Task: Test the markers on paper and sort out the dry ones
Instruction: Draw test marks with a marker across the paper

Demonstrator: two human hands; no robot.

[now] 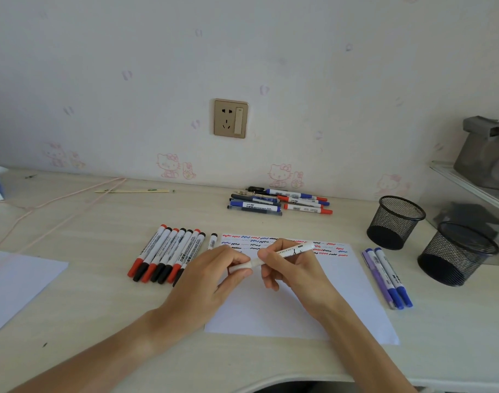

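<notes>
Over a scribbled sheet of paper (pixel 342 293) on the tabletop (pixel 101 222), the left hand (pixel 214 276) pinches a white pen's cap (pixel 241 267) while the right hand (pixel 292 265) grips its barrel (pixel 288 253).

Matt paper, pale wood grain, black mesh

The desk (pixel 106 222) shows a pale, matt wood-grain surface. The white sheet (pixel 313 307) is smooth, matt paper. Both pen cups (pixel 395 222) are black wire mesh. The marker barrels (pixel 169 248) look like glossy plastic.
</notes>
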